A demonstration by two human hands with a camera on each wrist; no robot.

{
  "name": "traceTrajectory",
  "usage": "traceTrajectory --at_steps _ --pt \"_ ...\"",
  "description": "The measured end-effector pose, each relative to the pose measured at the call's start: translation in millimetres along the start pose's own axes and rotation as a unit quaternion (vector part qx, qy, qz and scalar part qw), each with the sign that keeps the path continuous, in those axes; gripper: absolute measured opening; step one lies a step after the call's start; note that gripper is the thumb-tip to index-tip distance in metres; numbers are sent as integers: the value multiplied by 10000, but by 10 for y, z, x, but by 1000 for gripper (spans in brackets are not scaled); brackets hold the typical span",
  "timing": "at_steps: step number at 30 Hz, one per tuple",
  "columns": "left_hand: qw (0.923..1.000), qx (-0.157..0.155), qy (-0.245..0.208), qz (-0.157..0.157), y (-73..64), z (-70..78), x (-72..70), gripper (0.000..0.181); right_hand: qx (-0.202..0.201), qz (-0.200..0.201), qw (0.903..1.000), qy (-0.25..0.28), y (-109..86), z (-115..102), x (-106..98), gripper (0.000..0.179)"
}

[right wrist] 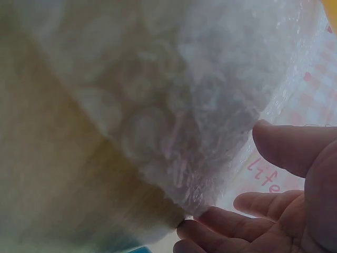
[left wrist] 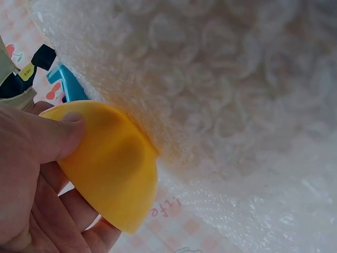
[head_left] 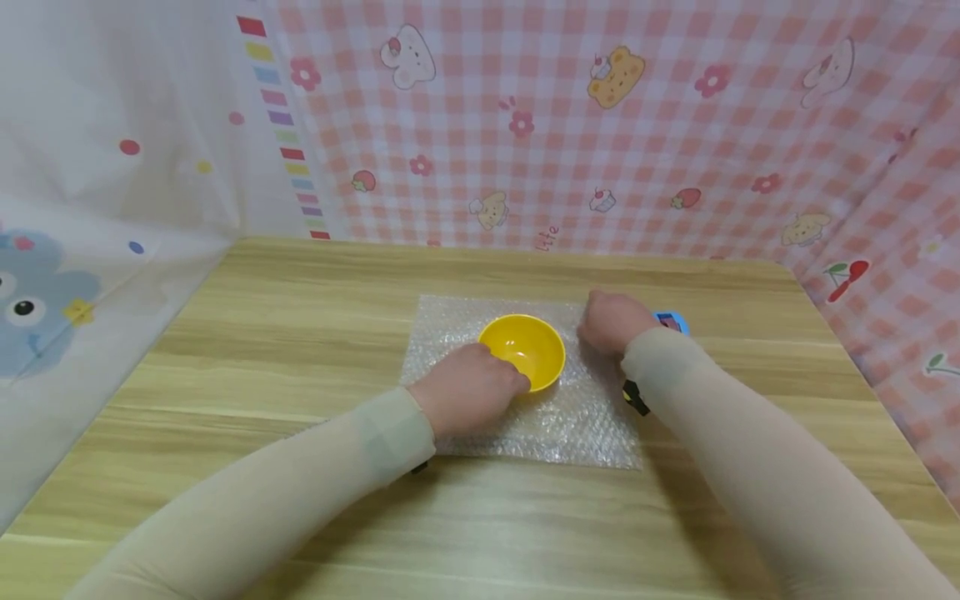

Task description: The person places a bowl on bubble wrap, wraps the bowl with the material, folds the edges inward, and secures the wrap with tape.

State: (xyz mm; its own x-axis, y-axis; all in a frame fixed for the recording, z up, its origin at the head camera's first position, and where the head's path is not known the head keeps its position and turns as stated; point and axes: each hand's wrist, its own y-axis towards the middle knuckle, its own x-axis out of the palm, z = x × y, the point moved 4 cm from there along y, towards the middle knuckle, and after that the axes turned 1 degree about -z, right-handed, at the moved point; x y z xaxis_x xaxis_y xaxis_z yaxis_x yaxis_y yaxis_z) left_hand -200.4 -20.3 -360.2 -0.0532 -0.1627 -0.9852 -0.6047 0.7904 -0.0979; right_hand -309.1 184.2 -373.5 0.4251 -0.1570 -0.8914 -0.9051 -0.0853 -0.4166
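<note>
A yellow plastic bowl (head_left: 525, 346) stands upright on a sheet of bubble wrap (head_left: 570, 425) in the middle of the wooden table (head_left: 300, 333). My left hand (head_left: 487, 379) grips the bowl's near left rim. In the left wrist view the thumb (left wrist: 55, 134) lies over the rim of the bowl (left wrist: 116, 174) and the fingers curl under it. My right hand (head_left: 603, 321) rests at the wrap's far right corner. In the right wrist view its fingertips (right wrist: 210, 217) touch the edge of the bubble wrap (right wrist: 184, 105); the thumb (right wrist: 295, 147) stands apart, pinching nothing.
Pink checked cloth (head_left: 600, 125) with cartoon prints walls the table at the back and right; a pale printed sheet (head_left: 90, 208) hangs on the left. Bare wood lies left of, right of and in front of the wrap. A blue device (head_left: 672, 321) sits on my right wrist.
</note>
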Motion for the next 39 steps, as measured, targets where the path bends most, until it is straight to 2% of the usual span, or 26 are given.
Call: traceTrajectory --at_steps 2,9,20,28,34,39 --pt "10000 -4 23 -8 -3 5 2 16 -9 38 10000 42 -1 0 12 66" --pt "10000 -22 -21 -74 -12 11 -10 17 64 226 9967 773 -12 8 4 71" --pt "9997 -67 -191 -147 -27 -9 0 19 -343 602 9873 1428 -126 26 -67 54" --pt "9970 -287 -675 -251 -61 -82 28 32 -542 775 9833 1557 -242 -44 -99 32" --pt "9952 -511 -732 -400 -109 -179 37 45 -708 867 9792 1694 -300 -104 -97 30" --pt "9933 -750 -785 -406 -150 -252 38 51 -784 849 9761 1842 -370 -155 -89 32"
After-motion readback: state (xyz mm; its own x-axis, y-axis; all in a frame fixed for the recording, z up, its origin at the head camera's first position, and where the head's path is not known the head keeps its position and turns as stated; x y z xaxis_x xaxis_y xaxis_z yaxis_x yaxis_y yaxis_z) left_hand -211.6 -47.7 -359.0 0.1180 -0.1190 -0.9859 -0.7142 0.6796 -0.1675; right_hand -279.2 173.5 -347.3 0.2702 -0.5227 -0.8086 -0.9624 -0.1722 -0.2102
